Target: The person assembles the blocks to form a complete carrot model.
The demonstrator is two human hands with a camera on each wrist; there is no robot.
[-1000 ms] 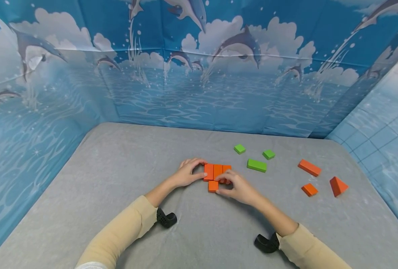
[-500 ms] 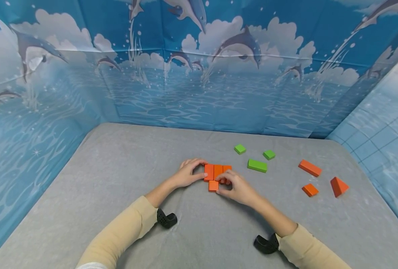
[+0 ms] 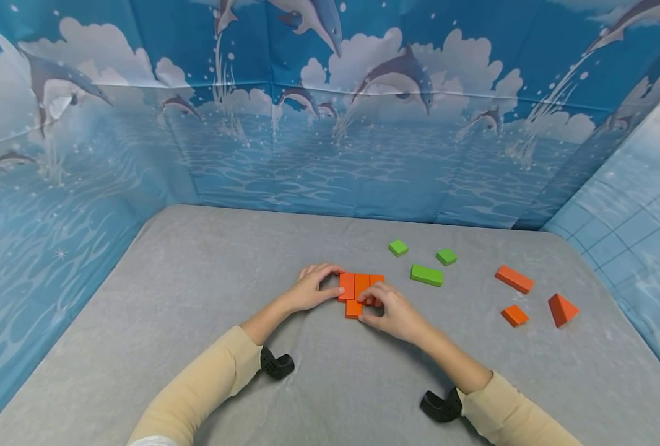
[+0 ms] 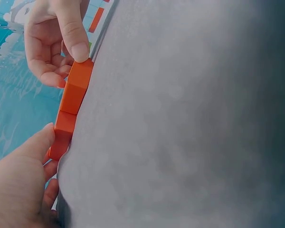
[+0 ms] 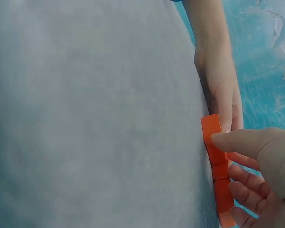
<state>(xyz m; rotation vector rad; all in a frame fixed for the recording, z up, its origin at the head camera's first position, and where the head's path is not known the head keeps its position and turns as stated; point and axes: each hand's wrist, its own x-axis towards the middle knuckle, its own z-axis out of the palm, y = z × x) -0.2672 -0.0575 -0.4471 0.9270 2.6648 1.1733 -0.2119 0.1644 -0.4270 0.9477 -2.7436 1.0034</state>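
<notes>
Three rectangular orange blocks lie side by side on a grey cloth surface (image 3: 241, 248): a left block (image 3: 346, 285), a middle block (image 3: 361, 284) and a right block (image 3: 377, 278). A small square orange block (image 3: 353, 309) sits against their near side. My left hand (image 3: 306, 290) holds the left block between thumb and index finger. My right hand (image 3: 395, 311) has its thumb at the small block's right side and curled fingers over the row, partly hiding the right block. In the left wrist view, the right thumb (image 4: 75, 40) presses on an orange block (image 4: 77, 88).
Several loose blocks lie to the right. Green ones include a long block (image 3: 426, 275) and two small squares, one (image 3: 398, 248) further back. Orange ones are a bar (image 3: 514, 279), a square (image 3: 514, 315) and a triangular block (image 3: 561, 310). A dolphin-print curtain (image 3: 330, 155) surrounds the surface.
</notes>
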